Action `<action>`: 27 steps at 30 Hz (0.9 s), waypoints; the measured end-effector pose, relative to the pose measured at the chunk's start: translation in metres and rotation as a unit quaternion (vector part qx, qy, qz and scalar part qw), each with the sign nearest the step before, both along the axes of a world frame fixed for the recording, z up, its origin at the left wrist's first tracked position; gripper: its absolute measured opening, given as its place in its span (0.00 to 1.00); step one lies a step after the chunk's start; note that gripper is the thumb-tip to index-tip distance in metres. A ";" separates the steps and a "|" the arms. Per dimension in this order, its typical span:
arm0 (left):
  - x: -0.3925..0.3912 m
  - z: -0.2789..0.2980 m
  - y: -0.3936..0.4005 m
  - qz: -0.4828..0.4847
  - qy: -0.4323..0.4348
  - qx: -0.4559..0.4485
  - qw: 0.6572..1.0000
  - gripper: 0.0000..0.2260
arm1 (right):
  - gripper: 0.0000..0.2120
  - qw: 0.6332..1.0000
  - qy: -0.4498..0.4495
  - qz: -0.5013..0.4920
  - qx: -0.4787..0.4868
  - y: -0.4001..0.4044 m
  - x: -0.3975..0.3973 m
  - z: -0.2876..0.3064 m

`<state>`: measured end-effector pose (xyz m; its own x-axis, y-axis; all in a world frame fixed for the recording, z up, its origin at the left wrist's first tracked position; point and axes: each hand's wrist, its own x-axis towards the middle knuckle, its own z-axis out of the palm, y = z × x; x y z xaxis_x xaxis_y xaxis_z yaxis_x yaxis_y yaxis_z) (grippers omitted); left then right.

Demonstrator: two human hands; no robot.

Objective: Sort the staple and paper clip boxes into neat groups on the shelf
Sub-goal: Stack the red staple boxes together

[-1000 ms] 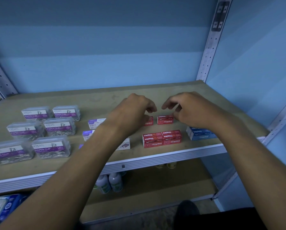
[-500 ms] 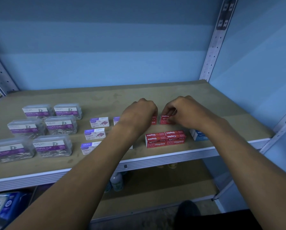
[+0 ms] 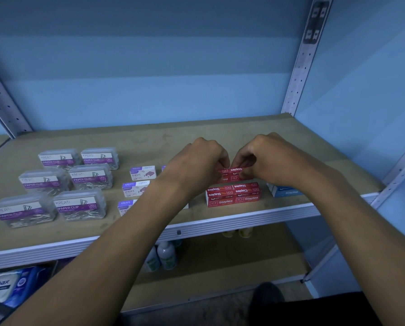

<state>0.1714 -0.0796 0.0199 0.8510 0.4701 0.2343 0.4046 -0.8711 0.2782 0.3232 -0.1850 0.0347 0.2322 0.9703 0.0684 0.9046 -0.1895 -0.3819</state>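
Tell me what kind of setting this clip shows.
Probably a stockroom or shop storage area: slotted metal shelving uprights, multiples of one product such as six paper clip boxes, and bottles stored on the lower shelf.

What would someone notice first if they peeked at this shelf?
Probably the two hands: the left hand and right hand meet in the middle of the shelf, pinching the red staple boxes between them. Just in front sits a tidy block of more red staple boxes. Far to the left, six clear paper clip boxes stand in neat pairs.
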 end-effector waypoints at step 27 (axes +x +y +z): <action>-0.012 0.004 -0.007 -0.034 0.078 -0.098 0.992 0.18 | 0.26 0.984 0.020 0.031 -0.176 -0.011 -0.009 0.007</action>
<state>0.1597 -0.0867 0.0243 0.9005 0.4348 0.0071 0.3989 -0.8325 0.3845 0.3144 -0.1957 0.0421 0.1674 0.9444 -0.2829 0.9041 -0.2614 -0.3379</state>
